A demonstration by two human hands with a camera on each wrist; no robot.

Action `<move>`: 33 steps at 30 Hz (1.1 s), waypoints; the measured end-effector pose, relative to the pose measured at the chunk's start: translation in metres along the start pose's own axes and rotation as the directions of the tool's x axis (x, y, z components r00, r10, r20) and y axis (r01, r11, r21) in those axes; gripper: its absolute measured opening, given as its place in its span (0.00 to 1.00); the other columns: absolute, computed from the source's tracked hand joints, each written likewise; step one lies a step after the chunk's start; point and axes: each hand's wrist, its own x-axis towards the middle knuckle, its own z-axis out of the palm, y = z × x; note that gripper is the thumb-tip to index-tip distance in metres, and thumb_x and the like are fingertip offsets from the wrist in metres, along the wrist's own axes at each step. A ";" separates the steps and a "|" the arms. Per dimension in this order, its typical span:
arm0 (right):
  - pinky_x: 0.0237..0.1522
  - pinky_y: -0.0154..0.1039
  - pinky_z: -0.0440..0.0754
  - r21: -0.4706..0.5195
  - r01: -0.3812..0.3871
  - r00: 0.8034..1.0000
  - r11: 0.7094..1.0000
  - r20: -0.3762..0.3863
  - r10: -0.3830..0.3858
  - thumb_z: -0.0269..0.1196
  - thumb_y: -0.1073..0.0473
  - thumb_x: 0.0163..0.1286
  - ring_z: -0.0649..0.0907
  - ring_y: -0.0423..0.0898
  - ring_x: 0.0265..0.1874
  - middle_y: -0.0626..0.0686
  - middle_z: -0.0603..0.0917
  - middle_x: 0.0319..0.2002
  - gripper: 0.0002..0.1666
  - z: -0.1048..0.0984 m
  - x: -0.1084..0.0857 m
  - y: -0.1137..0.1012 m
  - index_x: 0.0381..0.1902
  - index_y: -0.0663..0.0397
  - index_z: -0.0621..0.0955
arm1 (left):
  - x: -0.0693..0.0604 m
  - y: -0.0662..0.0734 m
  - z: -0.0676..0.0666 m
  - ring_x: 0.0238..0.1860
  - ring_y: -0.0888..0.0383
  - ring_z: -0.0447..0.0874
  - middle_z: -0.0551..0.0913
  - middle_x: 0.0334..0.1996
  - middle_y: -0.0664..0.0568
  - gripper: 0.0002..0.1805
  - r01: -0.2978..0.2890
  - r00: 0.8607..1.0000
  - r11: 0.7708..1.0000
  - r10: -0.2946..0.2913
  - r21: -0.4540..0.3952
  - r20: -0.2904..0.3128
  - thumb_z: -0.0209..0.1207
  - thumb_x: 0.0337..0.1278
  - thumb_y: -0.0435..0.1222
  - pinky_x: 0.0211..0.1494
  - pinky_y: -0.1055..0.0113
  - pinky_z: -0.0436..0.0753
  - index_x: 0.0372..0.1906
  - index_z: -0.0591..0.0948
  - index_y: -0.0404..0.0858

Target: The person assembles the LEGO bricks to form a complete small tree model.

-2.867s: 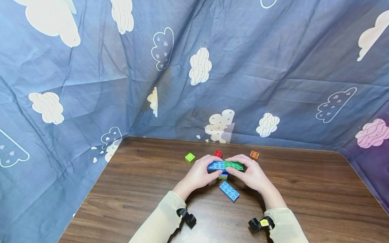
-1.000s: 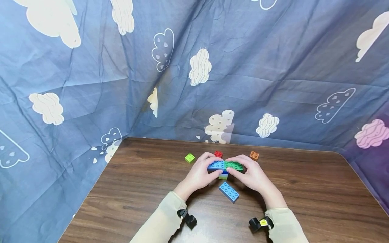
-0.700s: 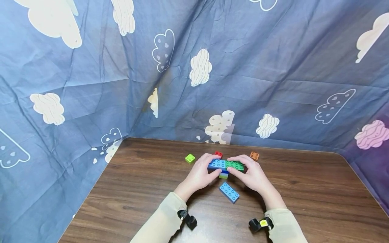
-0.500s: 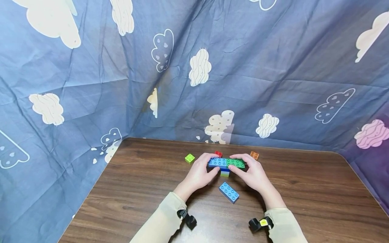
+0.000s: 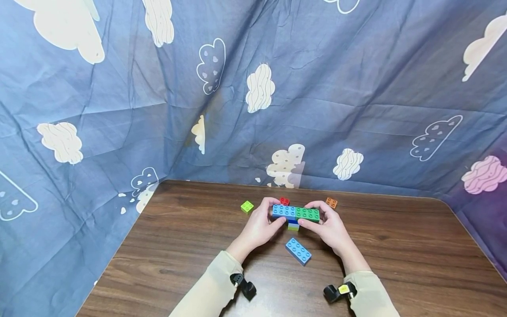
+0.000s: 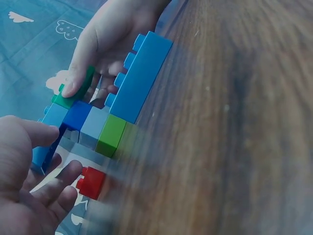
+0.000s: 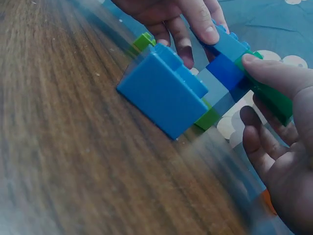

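A blue brick (image 5: 284, 211) and a green brick (image 5: 307, 214) lie end to end on top of a short stack. Below them the left wrist view shows a dark blue brick (image 6: 77, 116), a pale blue-grey one (image 6: 93, 128) and a lime one (image 6: 111, 136) at the bottom, on the table. My left hand (image 5: 259, 225) holds the blue brick's outer end between thumb and fingers. The green brick's outer end is between the thumb and fingers of my right hand (image 5: 330, 226). Nearer the front a loose blue brick (image 5: 298, 251) lies on the table.
Behind the stack lies a red brick (image 5: 284, 201), partly covered by the bricks in front. A lime brick (image 5: 247, 206) is at back left, an orange brick (image 5: 331, 202) at back right. Patterned blue cloth (image 5: 237, 132) hangs behind the wooden table (image 5: 178, 246).
Both hands and the joined bricks have shifted slightly right in the head view. My fingers have drawn outward, uncovering more of the blue and green tops. The loose blue brick has stayed put.
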 end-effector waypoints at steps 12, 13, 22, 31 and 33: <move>0.52 0.34 0.83 0.021 -0.032 0.999 0.999 -0.011 0.033 0.77 0.51 0.73 0.84 0.45 0.49 0.56 0.85 0.56 0.30 0.004 0.001 0.008 0.66 0.55 0.81 | 0.001 -0.002 0.004 0.44 0.54 0.85 0.86 0.50 0.52 0.22 -0.022 1.000 1.000 0.022 0.007 -0.010 0.70 0.74 0.37 0.46 0.68 0.83 0.65 0.75 0.43; 0.52 0.34 0.83 0.020 -0.033 0.999 0.999 -0.011 0.033 0.77 0.51 0.73 0.84 0.45 0.50 0.56 0.85 0.56 0.29 0.004 0.001 0.008 0.66 0.54 0.81 | 0.001 -0.003 0.004 0.44 0.55 0.85 0.86 0.50 0.52 0.22 -0.020 1.000 1.000 0.020 0.006 -0.008 0.70 0.74 0.37 0.46 0.69 0.83 0.65 0.75 0.44; 0.51 0.33 0.83 -0.009 -0.020 0.998 1.000 -0.059 0.019 0.76 0.49 0.74 0.84 0.44 0.50 0.55 0.85 0.60 0.29 0.005 0.002 0.008 0.67 0.51 0.82 | 0.000 -0.005 0.006 0.35 0.61 0.82 0.84 0.51 0.48 0.31 0.013 0.999 0.999 -0.014 -0.033 -0.029 0.71 0.72 0.38 0.38 0.70 0.82 0.71 0.68 0.40; 0.51 0.30 0.81 -0.038 -0.048 0.993 0.998 -0.113 0.043 0.77 0.46 0.73 0.83 0.44 0.53 0.55 0.83 0.64 0.32 0.002 0.003 0.008 0.69 0.50 0.82 | -0.002 -0.009 0.000 0.26 0.66 0.76 0.82 0.26 0.60 0.10 0.091 0.992 0.995 -0.093 0.029 0.084 0.72 0.68 0.42 0.32 0.71 0.77 0.39 0.82 0.44; 0.51 0.30 0.81 -0.040 -0.046 0.993 0.998 -0.108 0.042 0.76 0.46 0.73 0.82 0.44 0.53 0.55 0.82 0.65 0.33 0.002 0.004 0.009 0.70 0.50 0.81 | -0.002 -0.009 -0.002 0.23 0.65 0.76 0.80 0.23 0.60 0.10 0.065 0.987 0.997 -0.069 0.029 0.144 0.71 0.68 0.42 0.30 0.70 0.76 0.34 0.83 0.46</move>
